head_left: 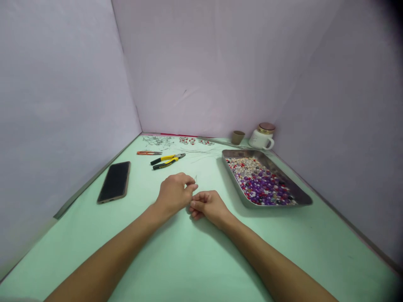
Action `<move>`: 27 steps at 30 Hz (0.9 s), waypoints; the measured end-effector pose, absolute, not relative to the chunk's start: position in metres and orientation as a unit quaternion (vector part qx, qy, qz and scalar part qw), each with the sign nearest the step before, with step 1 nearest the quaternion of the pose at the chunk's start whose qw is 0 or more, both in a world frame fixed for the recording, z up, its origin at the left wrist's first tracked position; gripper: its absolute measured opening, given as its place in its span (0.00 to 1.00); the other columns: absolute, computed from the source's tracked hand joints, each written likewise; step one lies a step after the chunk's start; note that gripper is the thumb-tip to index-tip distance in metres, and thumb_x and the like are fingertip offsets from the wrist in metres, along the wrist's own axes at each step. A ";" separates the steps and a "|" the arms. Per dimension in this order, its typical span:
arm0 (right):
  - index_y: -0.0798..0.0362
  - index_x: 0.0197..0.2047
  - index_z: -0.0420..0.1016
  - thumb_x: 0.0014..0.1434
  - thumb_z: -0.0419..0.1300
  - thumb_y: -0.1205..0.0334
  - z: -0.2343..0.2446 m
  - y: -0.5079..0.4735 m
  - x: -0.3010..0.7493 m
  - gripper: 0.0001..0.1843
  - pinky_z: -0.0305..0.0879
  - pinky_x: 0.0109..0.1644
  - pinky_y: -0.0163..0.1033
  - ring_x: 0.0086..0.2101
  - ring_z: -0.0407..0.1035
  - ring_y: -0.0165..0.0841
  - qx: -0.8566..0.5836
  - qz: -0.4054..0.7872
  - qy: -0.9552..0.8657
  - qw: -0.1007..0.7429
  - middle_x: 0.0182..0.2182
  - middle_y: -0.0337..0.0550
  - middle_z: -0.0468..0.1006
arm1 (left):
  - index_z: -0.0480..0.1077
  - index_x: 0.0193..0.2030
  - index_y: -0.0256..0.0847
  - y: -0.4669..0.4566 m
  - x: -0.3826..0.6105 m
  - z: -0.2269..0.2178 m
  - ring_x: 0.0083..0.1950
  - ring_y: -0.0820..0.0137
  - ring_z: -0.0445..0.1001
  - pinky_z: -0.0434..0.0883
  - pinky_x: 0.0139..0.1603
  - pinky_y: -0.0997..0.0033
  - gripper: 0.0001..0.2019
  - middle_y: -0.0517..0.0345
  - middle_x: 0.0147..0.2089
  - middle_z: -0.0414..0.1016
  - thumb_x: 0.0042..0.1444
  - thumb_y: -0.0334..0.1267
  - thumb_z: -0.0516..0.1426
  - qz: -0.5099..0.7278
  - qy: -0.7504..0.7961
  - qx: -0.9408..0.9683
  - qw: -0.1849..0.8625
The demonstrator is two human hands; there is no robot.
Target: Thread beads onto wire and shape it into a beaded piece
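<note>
Left hand [174,193] fingers pinched on thin wire pin [195,179], w/ right hand [208,204] touching it, fingers curled shut; can't tell if holding anything. Both just left of bead tray [302,195]; pliers [166,160] beyond, phone [114,181] further left on table [189,260].

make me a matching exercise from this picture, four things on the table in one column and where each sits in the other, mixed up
Things:
1. phone
2. pliers
3. metal tray of beads
4. white mug with lid

Places:
A. back right corner, beside a small brown cup
B. right of the two hands, on the green table
C. far left, near the wall
D. beyond the left hand, next to the orange snips

Pairs: 1-C, 2-D, 3-B, 4-A
</note>
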State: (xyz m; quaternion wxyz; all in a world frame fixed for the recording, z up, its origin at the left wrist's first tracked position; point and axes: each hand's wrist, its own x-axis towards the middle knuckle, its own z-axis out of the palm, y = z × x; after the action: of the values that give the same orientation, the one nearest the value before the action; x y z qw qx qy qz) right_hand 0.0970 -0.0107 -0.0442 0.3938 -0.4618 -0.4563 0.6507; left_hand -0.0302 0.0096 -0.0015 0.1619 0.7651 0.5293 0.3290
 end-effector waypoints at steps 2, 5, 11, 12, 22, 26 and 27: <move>0.59 0.20 0.70 0.38 0.64 0.63 -0.043 -0.010 0.097 0.09 0.66 0.22 0.33 0.16 0.66 0.26 -0.460 0.654 -0.447 0.402 0.15 0.38 0.73 | 0.70 0.22 0.42 0.008 -0.031 -0.003 0.27 0.72 0.66 0.58 0.27 0.73 0.07 0.60 0.28 0.73 0.47 0.36 0.53 0.319 0.538 0.773 0.102; 0.59 0.22 0.69 0.37 0.65 0.63 -0.041 -0.008 0.098 0.10 0.65 0.21 0.33 0.15 0.65 0.25 -0.457 0.659 -0.408 0.437 0.15 0.38 0.72 | 0.67 0.21 0.40 0.008 -0.033 -0.003 0.26 0.73 0.65 0.57 0.26 0.74 0.07 0.60 0.26 0.70 0.47 0.34 0.52 0.356 0.548 0.757 0.012; 0.60 0.25 0.70 0.34 0.67 0.61 -0.040 -0.007 0.099 0.15 0.66 0.22 0.33 0.16 0.66 0.26 -0.431 0.670 -0.352 0.491 0.16 0.40 0.73 | 0.65 0.21 0.38 0.004 -0.035 -0.008 0.26 0.73 0.66 0.57 0.26 0.75 0.09 0.57 0.25 0.69 0.50 0.33 0.50 0.412 0.503 0.753 -0.100; 0.60 0.26 0.70 0.34 0.67 0.60 -0.040 -0.008 0.098 0.16 0.66 0.22 0.33 0.17 0.66 0.26 -0.427 0.670 -0.347 0.499 0.16 0.40 0.73 | 0.65 0.21 0.38 0.003 -0.035 -0.009 0.26 0.73 0.66 0.57 0.26 0.75 0.09 0.57 0.25 0.70 0.50 0.33 0.50 0.414 0.498 0.754 -0.107; 0.59 0.28 0.71 0.36 0.67 0.61 -0.040 -0.009 0.099 0.15 0.66 0.22 0.30 0.18 0.66 0.25 -0.383 0.670 -0.320 0.550 0.18 0.38 0.73 | 0.61 0.17 0.39 0.001 -0.035 -0.005 0.22 0.75 0.60 0.56 0.25 0.75 0.09 0.61 0.20 0.63 0.47 0.33 0.51 0.459 0.543 0.703 -0.018; 0.59 0.28 0.71 0.38 0.67 0.60 -0.037 -0.010 0.099 0.15 0.66 0.22 0.29 0.18 0.66 0.24 -0.353 0.675 -0.323 0.561 0.18 0.37 0.73 | 0.60 0.15 0.39 0.007 -0.036 -0.005 0.21 0.76 0.59 0.57 0.24 0.76 0.10 0.64 0.17 0.61 0.43 0.36 0.52 0.445 0.611 0.635 0.162; 0.59 0.28 0.71 0.38 0.67 0.60 -0.037 -0.010 0.099 0.15 0.66 0.22 0.29 0.18 0.66 0.24 -0.350 0.675 -0.325 0.562 0.18 0.37 0.73 | 0.60 0.15 0.39 0.009 -0.037 -0.006 0.20 0.76 0.59 0.57 0.23 0.76 0.10 0.64 0.16 0.61 0.43 0.37 0.53 0.431 0.623 0.619 0.207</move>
State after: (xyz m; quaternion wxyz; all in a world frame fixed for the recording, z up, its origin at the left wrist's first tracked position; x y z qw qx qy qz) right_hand 0.0990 -0.0105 -0.0367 0.5624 -0.3497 -0.3252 0.6750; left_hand -0.0366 0.0093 -0.0061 0.2075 0.6187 0.6235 0.4306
